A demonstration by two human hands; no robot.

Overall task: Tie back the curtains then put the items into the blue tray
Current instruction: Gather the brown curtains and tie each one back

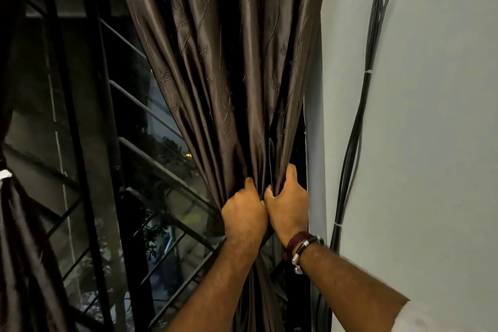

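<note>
Left hand: the left hand (244, 213) is clenched around the gathered folds of the brown curtain (229, 67), fingers hidden in the cloth.
Right hand: the right hand (287, 203) grasps the same bunch from the wall side, touching the left hand; bracelets (303, 246) sit on its wrist.
Brown curtain: it hangs at the right edge of the window, pulled together into a narrow waist at the hands, and falls loose below them.
Window grille: the black bars (126, 143) stand to the left of the curtain, with dark glass behind.
Second curtain: a second curtain (18, 250) hangs at the left edge of the window, bound by a white tie (5, 174).
Wall: the pale wall (431, 143) is to the right, with black cables (358, 127) running down it.
</note>
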